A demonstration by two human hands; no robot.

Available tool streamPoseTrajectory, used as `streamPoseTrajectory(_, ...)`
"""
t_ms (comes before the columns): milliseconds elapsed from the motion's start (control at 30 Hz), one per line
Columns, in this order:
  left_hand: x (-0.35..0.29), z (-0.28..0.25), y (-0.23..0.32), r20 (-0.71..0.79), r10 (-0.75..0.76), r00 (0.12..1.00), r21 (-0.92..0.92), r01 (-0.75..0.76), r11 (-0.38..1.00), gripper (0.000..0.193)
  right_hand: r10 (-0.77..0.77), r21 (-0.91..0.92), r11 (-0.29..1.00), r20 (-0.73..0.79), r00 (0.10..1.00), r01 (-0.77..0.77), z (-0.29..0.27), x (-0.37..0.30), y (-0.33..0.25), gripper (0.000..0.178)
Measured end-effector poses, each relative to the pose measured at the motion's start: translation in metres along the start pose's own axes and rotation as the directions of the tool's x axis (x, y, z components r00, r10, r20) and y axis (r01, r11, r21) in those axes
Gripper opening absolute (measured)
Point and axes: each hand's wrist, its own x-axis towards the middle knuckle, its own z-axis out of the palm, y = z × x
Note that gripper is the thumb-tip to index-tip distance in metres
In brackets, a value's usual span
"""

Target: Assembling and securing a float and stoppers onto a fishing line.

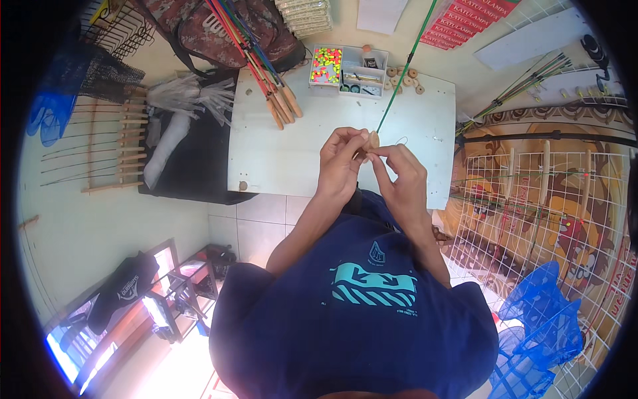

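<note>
Above the near part of the white table, my two hands meet at a small, round, light wooden piece [374, 139]. My left hand [341, 159] is closed around its left side, thumb and fingers pinched together. From the right, my right hand [403, 171] comes in with thumb and forefinger pinched just under the piece. What lies between those fingertips is too small to make out. A thin green fishing rod [397, 90] runs up and away from the wooden piece to the far edge. A thin loop of line or wire [401, 140] shows beside my right hand.
On the white table [286, 159] lie a bundle of rods with wooden handles [282, 106], a divided tray [362, 90] with bright floats [326, 65], and several wooden discs [415, 81]. A camouflage bag [219, 33] sits behind. White wire racks [531, 199] stand right, blue nets [541, 326] below.
</note>
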Motion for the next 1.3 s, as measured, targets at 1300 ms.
streamPoseTrajectory(1300,0.000,-0.012,-0.024,0.282,0.127,0.951,0.469,-0.252,0.847,0.017,0.096,-0.033,0.995,0.463,0.881,-0.090,-0.032,0.046,0.040,0.016)
